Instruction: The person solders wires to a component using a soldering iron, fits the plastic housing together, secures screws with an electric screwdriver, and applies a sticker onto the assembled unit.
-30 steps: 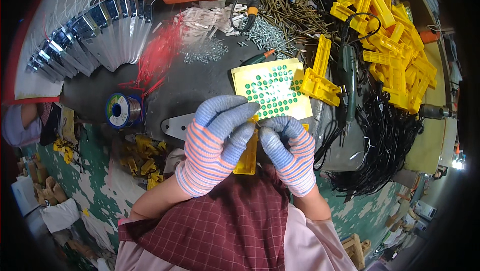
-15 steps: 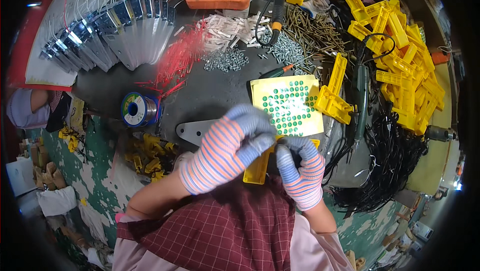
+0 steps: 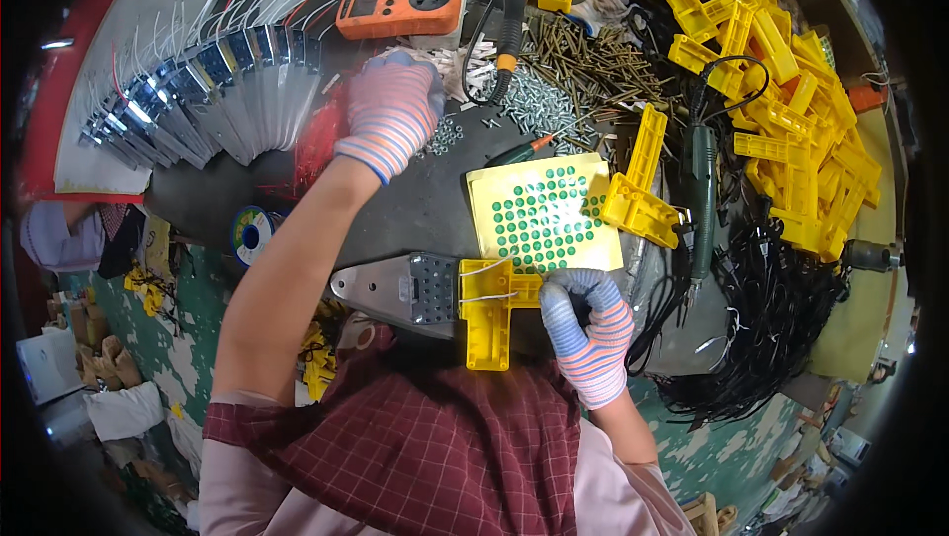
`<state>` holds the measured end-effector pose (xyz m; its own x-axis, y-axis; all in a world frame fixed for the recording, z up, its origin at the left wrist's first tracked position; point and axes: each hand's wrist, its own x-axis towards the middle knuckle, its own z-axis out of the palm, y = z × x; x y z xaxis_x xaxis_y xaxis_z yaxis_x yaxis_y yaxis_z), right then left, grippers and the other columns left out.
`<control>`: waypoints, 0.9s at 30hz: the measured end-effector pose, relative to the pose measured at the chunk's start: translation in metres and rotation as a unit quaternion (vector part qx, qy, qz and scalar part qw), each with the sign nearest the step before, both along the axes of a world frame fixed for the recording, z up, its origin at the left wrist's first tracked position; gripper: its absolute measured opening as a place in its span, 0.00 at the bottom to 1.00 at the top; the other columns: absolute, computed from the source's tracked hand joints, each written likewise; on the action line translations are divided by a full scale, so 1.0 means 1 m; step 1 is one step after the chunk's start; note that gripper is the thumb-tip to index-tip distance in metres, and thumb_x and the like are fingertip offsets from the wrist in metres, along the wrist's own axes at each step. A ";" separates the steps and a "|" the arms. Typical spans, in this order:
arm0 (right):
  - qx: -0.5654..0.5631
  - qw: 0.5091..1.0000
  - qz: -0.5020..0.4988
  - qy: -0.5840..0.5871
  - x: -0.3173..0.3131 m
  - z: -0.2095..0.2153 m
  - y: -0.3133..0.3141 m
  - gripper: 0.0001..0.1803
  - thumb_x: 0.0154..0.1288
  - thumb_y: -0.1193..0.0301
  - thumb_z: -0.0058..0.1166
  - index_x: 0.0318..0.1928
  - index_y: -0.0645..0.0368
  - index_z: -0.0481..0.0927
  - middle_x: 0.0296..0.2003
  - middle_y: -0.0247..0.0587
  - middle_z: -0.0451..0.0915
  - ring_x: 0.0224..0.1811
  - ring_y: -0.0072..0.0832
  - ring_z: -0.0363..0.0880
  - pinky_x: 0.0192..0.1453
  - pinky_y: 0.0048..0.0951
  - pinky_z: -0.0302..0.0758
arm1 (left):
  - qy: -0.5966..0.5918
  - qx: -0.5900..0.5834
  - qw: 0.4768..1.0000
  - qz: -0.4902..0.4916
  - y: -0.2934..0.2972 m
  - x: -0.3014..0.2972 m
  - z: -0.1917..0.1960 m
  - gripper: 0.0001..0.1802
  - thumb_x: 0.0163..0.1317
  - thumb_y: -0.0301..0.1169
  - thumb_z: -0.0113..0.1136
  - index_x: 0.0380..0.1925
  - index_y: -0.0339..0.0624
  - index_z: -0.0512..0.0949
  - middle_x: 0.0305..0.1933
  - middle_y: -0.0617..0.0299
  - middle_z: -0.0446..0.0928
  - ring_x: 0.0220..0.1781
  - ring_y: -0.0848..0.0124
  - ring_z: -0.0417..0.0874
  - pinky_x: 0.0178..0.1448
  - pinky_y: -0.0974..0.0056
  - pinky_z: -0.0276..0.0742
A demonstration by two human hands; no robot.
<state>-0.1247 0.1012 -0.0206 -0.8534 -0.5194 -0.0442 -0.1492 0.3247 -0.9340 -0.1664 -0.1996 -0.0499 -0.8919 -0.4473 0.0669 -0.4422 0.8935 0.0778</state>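
My right hand [image 3: 591,338], in a striped glove, pinches the right end of a yellow plastic housing [image 3: 487,335] near the table's front edge. Against the housing's left side lies a grey metal blade-shaped plate [image 3: 395,287] with a perforated end, and thin white wires cross the housing. My left hand [image 3: 393,111], gloved alike, is stretched far forward over the pile of small white pieces [image 3: 480,69], beside the red wires [image 3: 321,140] and small nuts [image 3: 444,136]. Its fingertips are hidden behind the back of the hand.
A yellow sheet of green round stickers [image 3: 544,210] lies behind the housing. Farther back are screws [image 3: 539,96], an orange meter [image 3: 399,8] and fanned metal plates [image 3: 213,91]. At right are a green electric screwdriver [image 3: 703,190], yellow housings [image 3: 806,131] and black cables [image 3: 761,328].
My left hand has left the housing and reached forward and left to the white pieces. The housing with its wires and the plate's perforated end is now uncovered. My right hand stays beside it.
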 end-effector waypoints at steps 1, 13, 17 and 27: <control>0.000 1.000 0.002 0.003 -0.001 0.000 0.000 0.05 0.61 0.75 0.62 0.38 0.59 0.81 0.29 0.41 0.84 0.29 0.29 0.84 0.37 0.28 0.79 | 0.003 0.000 1.000 0.002 -0.001 -0.001 0.001 0.12 0.54 0.40 0.66 0.36 0.48 0.85 0.43 0.54 0.80 0.48 0.54 0.79 0.54 0.51 0.75; -0.079 0.994 -0.011 -0.069 0.007 0.010 0.000 0.05 0.64 0.75 0.60 0.39 0.62 0.80 0.32 0.36 0.83 0.33 0.18 0.80 0.41 0.24 0.77 | -0.027 0.065 0.997 -0.024 -0.003 -0.002 0.006 0.13 0.55 0.40 0.66 0.38 0.47 0.84 0.40 0.53 0.84 0.47 0.54 0.83 0.52 0.52 0.77; -0.068 0.995 -0.015 -0.077 0.014 0.009 0.004 0.05 0.65 0.75 0.60 0.39 0.62 0.80 0.32 0.36 0.83 0.33 0.17 0.79 0.41 0.23 0.77 | -0.127 0.048 0.990 -0.026 -0.006 -0.008 0.021 0.15 0.57 0.40 0.64 0.40 0.45 0.83 0.43 0.50 0.83 0.50 0.53 0.82 0.54 0.51 0.76; -0.114 0.978 -0.041 -0.170 0.001 0.020 -0.005 0.08 0.65 0.75 0.60 0.43 0.64 0.81 0.36 0.33 0.82 0.38 0.15 0.77 0.45 0.21 0.76 | 0.273 0.349 0.896 -0.040 0.050 0.090 0.021 0.10 0.63 0.23 0.61 0.43 0.36 0.73 0.44 0.52 0.80 0.44 0.67 0.81 0.51 0.62 0.77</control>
<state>-0.1242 0.0965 -0.0001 -0.8491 -0.4785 -0.2237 0.2006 0.0997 -0.9746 -0.0763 -0.1493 -0.0284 -0.8423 -0.4861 0.2331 -0.1040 0.5708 0.8144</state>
